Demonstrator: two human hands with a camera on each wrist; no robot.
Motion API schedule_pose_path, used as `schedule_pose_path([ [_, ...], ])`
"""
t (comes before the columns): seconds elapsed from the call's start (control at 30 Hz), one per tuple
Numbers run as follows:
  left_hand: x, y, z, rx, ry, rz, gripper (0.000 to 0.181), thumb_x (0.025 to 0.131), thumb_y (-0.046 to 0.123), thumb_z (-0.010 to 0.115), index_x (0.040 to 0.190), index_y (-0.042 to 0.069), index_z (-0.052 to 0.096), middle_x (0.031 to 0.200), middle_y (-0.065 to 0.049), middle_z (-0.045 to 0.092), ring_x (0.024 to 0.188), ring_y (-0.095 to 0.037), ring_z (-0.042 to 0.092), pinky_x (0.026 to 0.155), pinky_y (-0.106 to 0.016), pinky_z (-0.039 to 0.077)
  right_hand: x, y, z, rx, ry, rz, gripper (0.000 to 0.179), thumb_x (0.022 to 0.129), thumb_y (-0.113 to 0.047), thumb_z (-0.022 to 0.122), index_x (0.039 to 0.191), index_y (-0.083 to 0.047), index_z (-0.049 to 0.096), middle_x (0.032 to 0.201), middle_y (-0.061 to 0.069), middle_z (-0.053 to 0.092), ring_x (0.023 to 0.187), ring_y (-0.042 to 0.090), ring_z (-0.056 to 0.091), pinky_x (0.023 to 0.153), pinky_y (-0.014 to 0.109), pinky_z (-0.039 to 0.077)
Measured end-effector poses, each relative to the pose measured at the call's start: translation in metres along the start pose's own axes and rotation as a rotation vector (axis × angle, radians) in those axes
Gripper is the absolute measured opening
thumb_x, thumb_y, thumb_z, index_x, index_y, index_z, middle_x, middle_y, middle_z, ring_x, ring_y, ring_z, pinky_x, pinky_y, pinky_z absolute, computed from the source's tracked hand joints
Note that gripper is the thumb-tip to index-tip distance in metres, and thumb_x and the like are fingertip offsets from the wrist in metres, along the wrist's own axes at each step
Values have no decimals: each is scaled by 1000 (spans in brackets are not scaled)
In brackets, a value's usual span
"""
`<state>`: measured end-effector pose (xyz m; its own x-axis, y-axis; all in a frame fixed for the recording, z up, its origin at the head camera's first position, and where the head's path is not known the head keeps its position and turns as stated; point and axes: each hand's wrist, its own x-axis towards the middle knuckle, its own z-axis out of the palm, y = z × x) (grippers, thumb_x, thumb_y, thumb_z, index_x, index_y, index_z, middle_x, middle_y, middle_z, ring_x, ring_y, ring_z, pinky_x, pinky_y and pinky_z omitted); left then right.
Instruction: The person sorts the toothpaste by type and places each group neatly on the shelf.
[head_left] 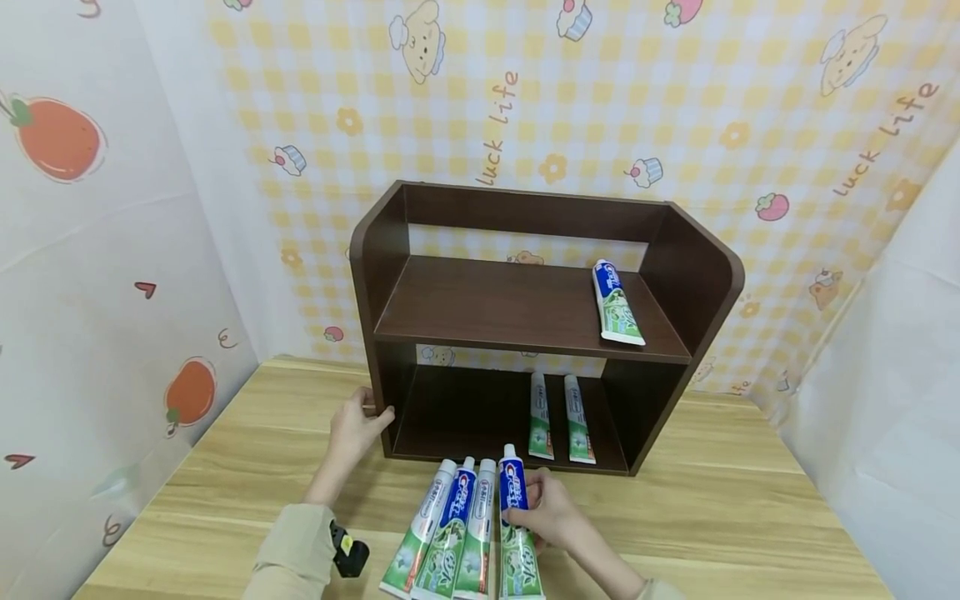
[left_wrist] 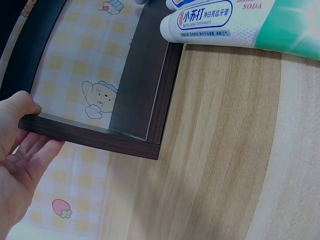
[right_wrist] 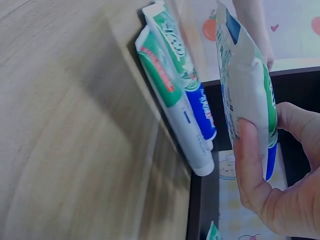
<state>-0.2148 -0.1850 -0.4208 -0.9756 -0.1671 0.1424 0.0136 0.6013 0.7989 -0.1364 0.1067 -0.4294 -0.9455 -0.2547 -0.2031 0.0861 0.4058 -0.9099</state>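
1. The Crest tube (head_left: 519, 554) is in front of the shelf unit, cap pointing towards it; the right wrist view shows it apart from its neighbours.
2. The right hand (head_left: 553, 512) pinches it by the sides, thumb against fingers. The tube looks soft and smooth, so a light pinch could let it twist or slip, and a hard one could dent it.
3. Just left of it lie a white-and-green tube (head_left: 476, 533), a second Crest tube (head_left: 448, 537) and an outer white-and-green tube (head_left: 417, 533), fanned close together. Swinging the held tube sideways could knock these askew.
4. The shelf unit (head_left: 487, 300) has two tubes (head_left: 540, 421) side by side on its lower board and one tube (head_left: 617, 304) on the upper board, near the right wall. A low approach could catch the cap on a board's front edge.
5. The left hand (head_left: 356, 429) grips the unit's left side panel; pulling there could shift the unit on the table (head_left: 727, 500).
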Motion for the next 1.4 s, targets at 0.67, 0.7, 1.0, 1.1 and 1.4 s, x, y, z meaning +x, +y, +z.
schedule_pose_path([
  [0.67, 1, 6, -2, 7, -4, 5, 32, 82, 15, 61, 105, -6, 51, 107, -28, 60, 94, -39, 63, 74, -38, 56, -9, -42, -25, -78, 65, -61, 58, 69, -10, 74, 114, 9, 42, 80, 9, 51, 57, 14, 55, 46, 40, 54],
  [0.7, 1, 6, -2, 7, -3, 6, 32, 82, 14, 61, 105, -6, 51, 106, -28, 60, 94, -39, 64, 74, -38, 56, -10, -44, -27, -84, 67, -67, 58, 69, -10, 74, 114, 8, 42, 80, 9, 52, 57, 14, 55, 45, 39, 54],
  [1.0, 2, 4, 0, 8, -4, 2, 34, 82, 15, 61, 107, -6, 51, 108, -28, 60, 95, -39, 63, 75, -38, 56, -20, -76, -44, -111, 137, -91, 58, 69, -11, 75, 116, 5, 45, 82, 8, 52, 62, 14, 51, 41, 31, 50],
  [1.1, 1, 4, -1, 10, 1, -2, 34, 82, 15, 61, 107, -6, 51, 107, -28, 59, 95, -39, 63, 75, -39, 56, -21, -84, -48, -134, 150, -100, 56, 69, -13, 76, 115, 3, 46, 83, 8, 53, 64, 14, 51, 40, 29, 48],
  [1.4, -1, 3, -1, 27, 23, 11, 33, 81, 15, 62, 104, -6, 51, 107, -29, 60, 94, -40, 63, 76, -42, 55, -24, -101, -54, -155, 166, -116, 55, 72, -12, 74, 116, 1, 46, 84, 8, 53, 64, 15, 52, 41, 29, 49],
])
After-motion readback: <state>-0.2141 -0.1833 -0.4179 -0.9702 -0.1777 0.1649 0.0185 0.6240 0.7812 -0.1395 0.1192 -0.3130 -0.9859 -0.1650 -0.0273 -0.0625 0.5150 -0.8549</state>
